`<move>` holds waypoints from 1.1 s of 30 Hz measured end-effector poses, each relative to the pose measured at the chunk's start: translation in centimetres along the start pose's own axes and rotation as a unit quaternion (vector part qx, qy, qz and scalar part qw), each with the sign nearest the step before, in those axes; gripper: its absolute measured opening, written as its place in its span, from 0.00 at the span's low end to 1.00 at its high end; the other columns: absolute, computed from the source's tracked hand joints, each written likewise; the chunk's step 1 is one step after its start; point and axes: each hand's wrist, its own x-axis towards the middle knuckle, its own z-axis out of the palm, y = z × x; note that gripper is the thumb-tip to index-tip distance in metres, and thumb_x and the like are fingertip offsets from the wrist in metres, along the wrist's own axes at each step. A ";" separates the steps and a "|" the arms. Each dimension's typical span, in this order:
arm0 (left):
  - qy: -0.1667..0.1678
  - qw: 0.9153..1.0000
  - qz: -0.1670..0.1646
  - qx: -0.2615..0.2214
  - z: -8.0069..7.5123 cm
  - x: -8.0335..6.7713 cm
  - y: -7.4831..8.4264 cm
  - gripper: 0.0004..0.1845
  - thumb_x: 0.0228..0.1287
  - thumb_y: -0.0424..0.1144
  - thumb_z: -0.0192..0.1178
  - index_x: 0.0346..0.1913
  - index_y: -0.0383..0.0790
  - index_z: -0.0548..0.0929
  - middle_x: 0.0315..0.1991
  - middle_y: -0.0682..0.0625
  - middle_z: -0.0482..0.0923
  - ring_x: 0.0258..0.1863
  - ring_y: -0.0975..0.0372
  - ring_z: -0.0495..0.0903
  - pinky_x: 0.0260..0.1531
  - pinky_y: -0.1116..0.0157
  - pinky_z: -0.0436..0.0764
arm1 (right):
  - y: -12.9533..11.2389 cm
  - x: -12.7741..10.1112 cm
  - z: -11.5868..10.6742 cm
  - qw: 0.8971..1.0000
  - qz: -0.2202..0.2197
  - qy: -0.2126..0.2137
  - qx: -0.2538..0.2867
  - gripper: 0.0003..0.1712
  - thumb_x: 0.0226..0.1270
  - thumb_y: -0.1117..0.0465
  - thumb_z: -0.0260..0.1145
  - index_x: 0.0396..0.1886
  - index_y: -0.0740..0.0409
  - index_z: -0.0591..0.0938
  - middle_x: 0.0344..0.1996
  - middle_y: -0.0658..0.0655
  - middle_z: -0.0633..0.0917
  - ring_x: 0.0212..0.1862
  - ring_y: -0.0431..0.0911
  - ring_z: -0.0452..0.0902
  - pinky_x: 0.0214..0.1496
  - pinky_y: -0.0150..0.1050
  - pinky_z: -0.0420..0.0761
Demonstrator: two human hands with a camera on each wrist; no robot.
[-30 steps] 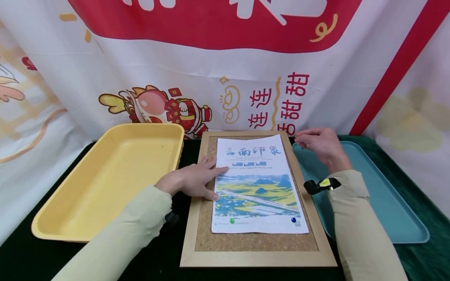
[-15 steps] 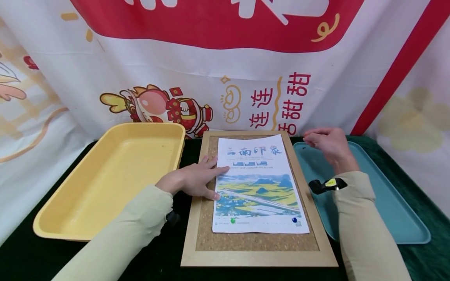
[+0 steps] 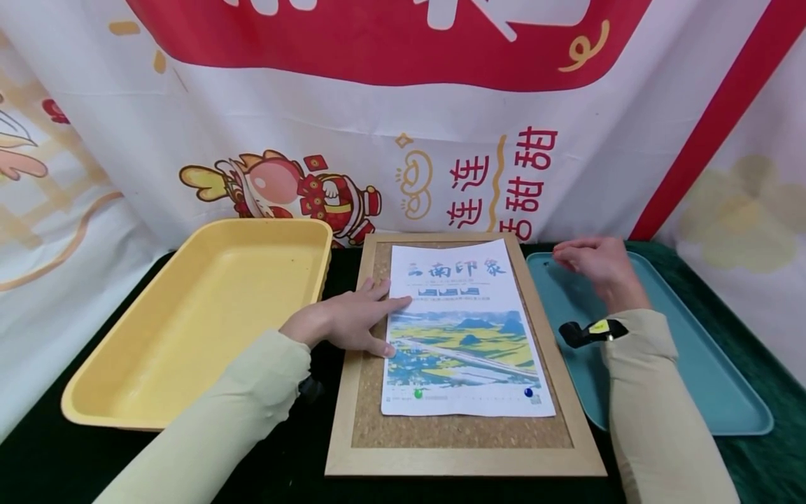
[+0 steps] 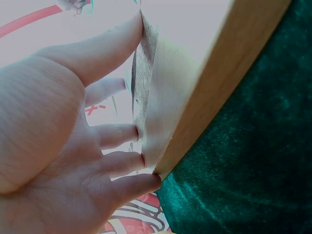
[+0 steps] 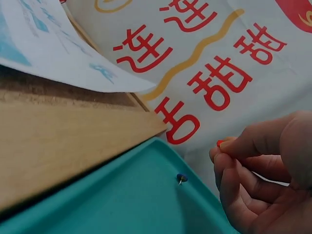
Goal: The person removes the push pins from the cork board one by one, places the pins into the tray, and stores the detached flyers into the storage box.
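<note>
A printed poster (image 3: 462, 329) lies on a cork board (image 3: 462, 434) with a wooden frame (image 4: 219, 83). A green pin (image 3: 416, 394) and a blue pin (image 3: 527, 393) hold its lower corners. My left hand (image 3: 352, 322) lies flat with straight fingers (image 4: 117, 134) pressing the poster's left edge onto the cork. My right hand (image 3: 592, 262) hovers over the far end of the teal tray (image 3: 693, 364). Its fingertips (image 5: 229, 151) pinch a small red pushpin (image 5: 220, 143). A dark blue pushpin (image 5: 181, 178) lies loose in the tray just below that hand.
A yellow tray (image 3: 195, 315) sits left of the board. A dark green cloth (image 4: 253, 170) covers the table. A red and white printed banner (image 3: 441, 140) hangs right behind. The poster's upper right corner (image 5: 97, 73) curls up off the cork.
My right hand has drifted right, from over the board's top right corner to above the teal tray, fingers still pinched. The left hand has not moved.
</note>
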 end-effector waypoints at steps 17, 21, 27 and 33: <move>0.001 1.000 0.002 -0.004 0.0 0.0 -0.1 0.48 0.73 0.56 0.66 0.87 0.58 0.52 0.89 0.42 0.30 0.88 0.41 0.28 0.84 0.37 0.44 | 1.9 0.9 0.6 0.996 0.018 0.017 -0.081 0.22 0.84 0.59 0.58 0.69 0.63 0.82 0.68 0.69 0.79 0.63 0.60 0.71 0.65 0.53 0.76; 0.001 1.000 0.002 -0.003 0.1 0.0 -0.1 0.48 0.73 0.57 0.66 0.87 0.57 0.53 0.89 0.42 0.31 0.88 0.41 0.29 0.84 0.37 0.44 | 2.0 1.0 0.7 0.997 0.017 0.012 -0.078 0.22 0.85 0.58 0.58 0.70 0.62 0.81 0.69 0.69 0.78 0.64 0.61 0.70 0.69 0.57 0.74; -0.002 1.000 -0.001 0.000 -0.1 -0.1 -0.1 0.48 0.73 0.57 0.66 0.87 0.58 0.52 0.89 0.42 0.30 0.88 0.41 0.29 0.84 0.38 0.44 | 2.3 0.9 0.8 0.996 -0.008 0.014 -0.084 0.23 0.85 0.55 0.58 0.70 0.62 0.81 0.69 0.69 0.78 0.65 0.61 0.70 0.67 0.56 0.76; -0.006 1.000 0.004 -0.003 -0.1 0.0 -0.1 0.48 0.73 0.57 0.66 0.87 0.58 0.52 0.89 0.42 0.30 0.88 0.42 0.27 0.85 0.39 0.42 | 2.9 0.6 0.5 0.996 -0.024 0.017 -0.088 0.24 0.85 0.53 0.59 0.70 0.61 0.81 0.69 0.69 0.78 0.64 0.61 0.71 0.65 0.54 0.77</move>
